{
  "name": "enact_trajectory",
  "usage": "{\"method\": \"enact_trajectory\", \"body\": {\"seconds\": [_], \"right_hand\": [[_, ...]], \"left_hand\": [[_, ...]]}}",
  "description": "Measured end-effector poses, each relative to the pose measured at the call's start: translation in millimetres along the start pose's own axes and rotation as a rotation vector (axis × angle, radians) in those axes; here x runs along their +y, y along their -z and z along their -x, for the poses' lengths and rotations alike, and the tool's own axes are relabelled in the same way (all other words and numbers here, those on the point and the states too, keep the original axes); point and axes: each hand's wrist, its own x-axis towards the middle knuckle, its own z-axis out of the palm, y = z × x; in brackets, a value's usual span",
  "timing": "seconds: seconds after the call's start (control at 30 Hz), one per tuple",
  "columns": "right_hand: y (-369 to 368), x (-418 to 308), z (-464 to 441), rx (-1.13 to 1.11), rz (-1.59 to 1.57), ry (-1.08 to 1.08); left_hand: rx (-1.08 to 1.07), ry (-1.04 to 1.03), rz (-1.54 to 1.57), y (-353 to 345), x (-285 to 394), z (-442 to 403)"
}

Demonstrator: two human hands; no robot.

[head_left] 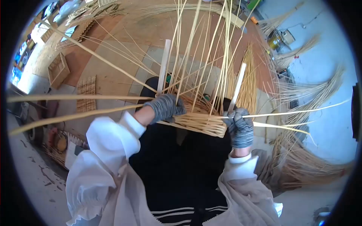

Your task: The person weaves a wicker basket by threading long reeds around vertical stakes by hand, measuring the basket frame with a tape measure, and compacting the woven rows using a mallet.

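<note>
A partly woven wicker basket (201, 125) lies across my lap, with several long pale rods rising from its far side. My left hand (167, 108), in a grey striped glove, curls its fingers round rods at the basket's left end. At the right end, my right hand (240, 126), gloved alike, is closed on a thin wicker rod (290, 113) that sticks out to the right. A flat white stick (164, 66) stands upright by the left hand. A second white stick (237, 86) leans above the right hand. The fingertips of both hands are partly hidden.
Long thick rods (75, 98) reach out to the left. Bundles of loose wicker (316, 90) line the right wall, and another bundle (247, 83) lies ahead. A woven mat (86, 93) and a wooden tray (59, 70) are on the floor at left.
</note>
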Motion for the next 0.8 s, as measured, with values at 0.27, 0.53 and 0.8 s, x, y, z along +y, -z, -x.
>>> {"method": "enact_trajectory", "body": {"seconds": [0.27, 0.53, 0.8], "right_hand": [[-83.0, 20.5, -157.2, -0.195, 1.1, 0.504], [6.9, 30.9, -6.6, 0.195, -0.081, 0.482], [-52.1, 7.5, 43.1, -0.007, 0.167, 0.576]], "left_hand": [[0.411, -0.043, -0.336, -23.6, -17.1, -20.2], [0.387, -0.225, -0.526, 31.5, 22.4, -19.9], [0.329, 0.105, -0.719, 29.6, 50.8, -76.5]]}}
